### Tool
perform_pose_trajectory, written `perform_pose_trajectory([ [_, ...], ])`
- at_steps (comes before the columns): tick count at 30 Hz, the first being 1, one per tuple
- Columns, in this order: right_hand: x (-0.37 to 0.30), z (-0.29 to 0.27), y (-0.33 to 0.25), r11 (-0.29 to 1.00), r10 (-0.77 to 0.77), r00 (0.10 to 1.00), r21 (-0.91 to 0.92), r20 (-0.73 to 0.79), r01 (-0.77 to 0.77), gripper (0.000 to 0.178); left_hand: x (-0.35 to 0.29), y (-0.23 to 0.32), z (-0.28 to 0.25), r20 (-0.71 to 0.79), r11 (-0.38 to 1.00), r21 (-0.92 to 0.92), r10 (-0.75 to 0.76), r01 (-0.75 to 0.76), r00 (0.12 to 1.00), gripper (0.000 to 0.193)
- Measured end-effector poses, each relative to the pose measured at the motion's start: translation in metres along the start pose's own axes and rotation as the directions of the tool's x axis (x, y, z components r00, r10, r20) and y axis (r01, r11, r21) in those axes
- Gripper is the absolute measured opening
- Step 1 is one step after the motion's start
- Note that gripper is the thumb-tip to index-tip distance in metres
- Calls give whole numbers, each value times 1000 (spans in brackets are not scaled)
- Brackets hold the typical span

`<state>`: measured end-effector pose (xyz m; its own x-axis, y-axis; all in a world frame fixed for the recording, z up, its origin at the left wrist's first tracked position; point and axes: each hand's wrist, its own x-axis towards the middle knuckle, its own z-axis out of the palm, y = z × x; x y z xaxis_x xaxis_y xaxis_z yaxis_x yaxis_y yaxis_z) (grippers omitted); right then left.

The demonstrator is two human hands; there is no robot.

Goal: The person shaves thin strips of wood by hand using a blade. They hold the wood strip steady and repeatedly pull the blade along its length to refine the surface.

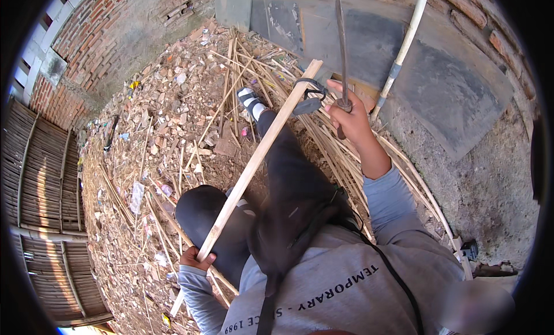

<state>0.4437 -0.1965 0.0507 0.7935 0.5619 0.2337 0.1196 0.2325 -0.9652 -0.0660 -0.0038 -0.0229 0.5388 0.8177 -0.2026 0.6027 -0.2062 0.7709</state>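
My left hand (197,258) is closed around the lower part of a long, pale wooden or bamboo strip (254,162). The strip slants from beside my left hip up across my legs to the far right. In my right hand (353,117) is a long-bladed knife (342,46), its narrow dark blade pointing up and away. The fingers wrap its handle, partly hiding it, and one finger stretches toward the strip. Near the strip's far end is a black strap-like object (309,106), close to my right fingers; whether it is fastened to the strip I cannot tell.
Several thin strips (340,153) lie on the right, beside a grey wall (461,179). Rubble and litter (167,98) cover the ground. A pale pole (404,46) leans at the wall. A slatted bamboo panel (46,185) stands left. My sandalled foot (251,101) is stretched forward.
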Motion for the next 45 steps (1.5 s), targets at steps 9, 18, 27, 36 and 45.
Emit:
perform_pose_trajectory([
  [9,33,8,10,992,109,992,-75,65,-104,51,-3,-1,-1,-9,996,-34,-83,82,997,45],
  [18,33,-2,25,990,121,992,67,23,-123,18,0,-11,-2,-61,998,51,31,-28,998,49],
  [27,17,-40,3,989,83,969,137,-235,-51,17,-19,-26,-31,-279,973,231,66,0,958,49],
  [36,-48,-141,21,978,52,800,-130,-598,-161,19,-37,32,-48,-463,861,491,127,135,877,40],
  [45,-131,-198,-2,450,-417,596,-726,-686,-520,55,-15,48,-30,-237,951,307,38,38,971,54],
])
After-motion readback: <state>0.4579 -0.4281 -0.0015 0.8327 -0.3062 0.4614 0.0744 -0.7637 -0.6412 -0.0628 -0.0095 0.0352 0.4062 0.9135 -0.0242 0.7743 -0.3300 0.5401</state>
